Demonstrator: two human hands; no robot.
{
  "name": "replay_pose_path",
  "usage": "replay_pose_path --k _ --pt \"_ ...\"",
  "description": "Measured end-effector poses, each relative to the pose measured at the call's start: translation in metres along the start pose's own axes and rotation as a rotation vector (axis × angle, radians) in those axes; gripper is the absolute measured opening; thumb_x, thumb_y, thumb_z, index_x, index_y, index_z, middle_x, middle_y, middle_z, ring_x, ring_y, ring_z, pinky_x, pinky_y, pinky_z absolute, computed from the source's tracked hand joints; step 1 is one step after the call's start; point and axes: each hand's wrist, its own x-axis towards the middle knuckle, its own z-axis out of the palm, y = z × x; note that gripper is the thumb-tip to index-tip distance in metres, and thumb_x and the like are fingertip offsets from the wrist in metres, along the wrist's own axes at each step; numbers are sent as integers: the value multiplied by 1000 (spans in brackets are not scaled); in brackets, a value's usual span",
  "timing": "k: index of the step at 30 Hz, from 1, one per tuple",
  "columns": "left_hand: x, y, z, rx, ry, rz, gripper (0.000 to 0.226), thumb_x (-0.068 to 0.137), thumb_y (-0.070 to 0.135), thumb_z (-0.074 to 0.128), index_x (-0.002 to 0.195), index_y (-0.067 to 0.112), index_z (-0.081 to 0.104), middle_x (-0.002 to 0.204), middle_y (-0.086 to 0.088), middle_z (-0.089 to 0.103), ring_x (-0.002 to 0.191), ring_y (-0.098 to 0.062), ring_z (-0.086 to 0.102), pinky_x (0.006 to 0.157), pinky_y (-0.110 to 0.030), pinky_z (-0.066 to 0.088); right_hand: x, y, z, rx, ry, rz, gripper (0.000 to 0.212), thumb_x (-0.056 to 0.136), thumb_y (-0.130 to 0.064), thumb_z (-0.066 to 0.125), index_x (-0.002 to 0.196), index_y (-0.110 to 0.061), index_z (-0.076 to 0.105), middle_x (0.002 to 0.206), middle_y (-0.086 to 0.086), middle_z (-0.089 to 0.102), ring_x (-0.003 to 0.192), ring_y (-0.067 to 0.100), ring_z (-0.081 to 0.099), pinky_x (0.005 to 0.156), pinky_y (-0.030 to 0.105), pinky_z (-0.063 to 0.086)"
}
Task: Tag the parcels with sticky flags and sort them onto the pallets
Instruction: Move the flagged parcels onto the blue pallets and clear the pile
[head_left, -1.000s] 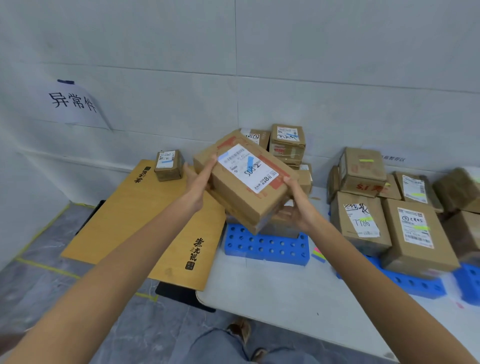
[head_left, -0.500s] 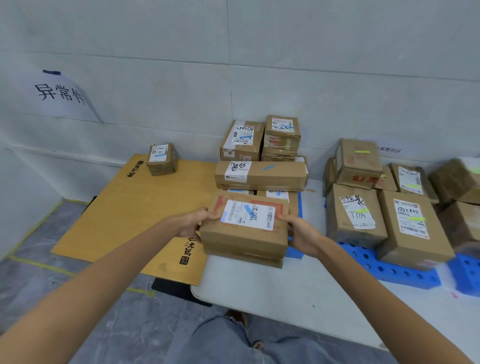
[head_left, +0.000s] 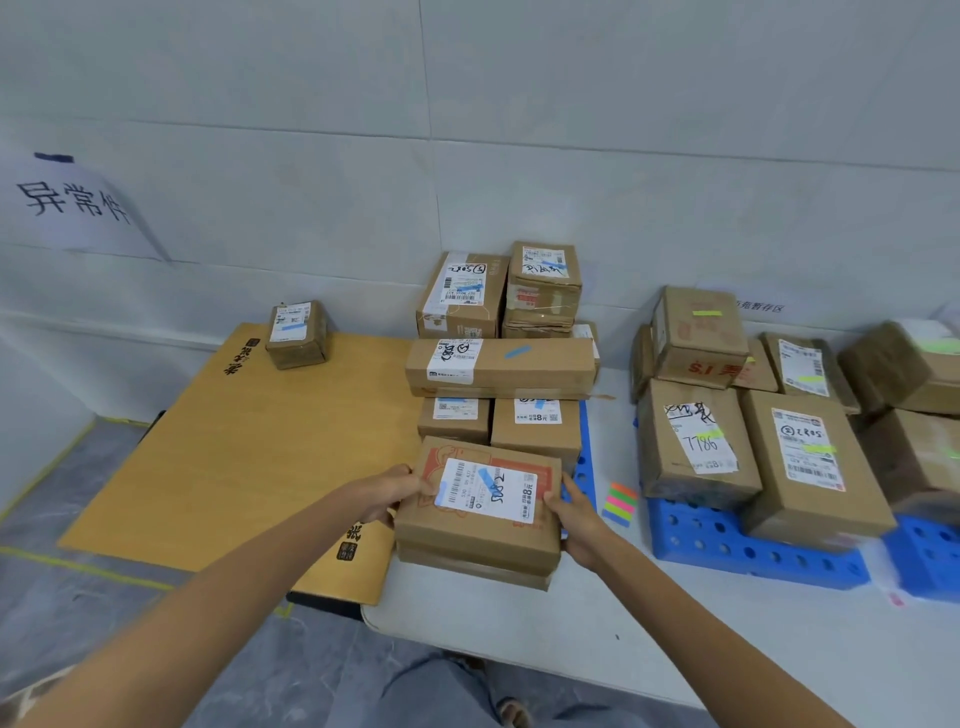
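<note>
Cardboard-brown parcel (head_left: 480, 519) with a white label and blue sticky flag (head_left: 488, 477) sits on a flatter box (head_left: 467, 569) at the front of the blue perforated plastic pallet (head_left: 584, 467), my left hand (head_left: 395, 491) and right hand (head_left: 576, 522) gripping its two ends. Just right lies a neon pad of sticky flags (head_left: 619, 504); beyond, more blue-flagged parcels (head_left: 498, 364) stack against the wall.

Matt cardboard parcel (head_left: 480, 512); perforated blue plastic pallet (head_left: 748, 551); smooth wooden board (head_left: 249, 447).
</note>
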Motion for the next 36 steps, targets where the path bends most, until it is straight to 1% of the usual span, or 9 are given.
replay_pose_path --k 3,5,10,14,18,21,26,30,36 --pt "9 3 7 -21 46 3 43 91 23 58 128 10 40 111 -5 55 105 -23 53 88 -42 49 8 1 0 9 50 -20 46 98 -22 45 142 -29 34 127 9 56 106 22 54 88 49 46" --pt "12 7 13 -51 62 1 40 91 22 56 126 11 41 105 -4 56 100 -22 53 82 -37 48 14 -1 -1 -11 87 -43 47 98 -22 45 143 -28 34 125 9 57 106 23 56 91 49 47" --pt "20 9 21 -118 78 -6 41 90 17 59 127 9 41 111 -7 56 99 -21 53 75 -32 46 29 0 -2 -105 147 -93 49 97 -26 47 143 -29 34 122 8 59 110 27 58 95 50 49" --pt "29 9 18 -132 118 -4 41 91 12 57 129 7 41 123 -11 55 102 -22 51 80 -34 44 38 -2 1 -108 147 -112 49 97 -24 48 143 -29 34 124 8 58 109 26 59 94 50 49" --pt "38 9 13 -114 122 -3 43 90 7 57 130 7 41 128 -11 53 105 -23 49 83 -36 43 39 -2 6 -105 172 -112 49 97 -20 47 143 -28 33 120 9 61 105 25 61 90 44 52" --pt "44 6 11 -97 114 -5 43 90 6 56 131 7 41 131 -11 52 106 -23 48 84 -35 41 43 1 9 -136 180 -117 52 97 -24 48 145 -28 31 119 8 61 108 25 60 93 46 51" --pt "47 5 7 -83 51 -4 45 92 11 57 132 8 36 132 -10 50 109 -23 48 85 -37 42 42 1 10 -213 201 -138 51 97 -29 47 145 -29 29 120 7 60 109 25 58 92 42 49" --pt "47 1 7 -75 29 -1 49 93 15 57 135 8 32 132 -9 49 110 -22 48 87 -37 43 45 3 6 -186 171 -118 55 95 -29 50 146 -31 28 119 7 59 109 25 58 93 46 49" --pt "49 -10 1 -152 124 21 38 96 13 53 131 6 40 127 -9 54 107 -22 50 93 -35 43 47 0 16 -138 137 -90 51 94 -22 53 141 -30 34 113 7 61 106 24 59 92 48 51"
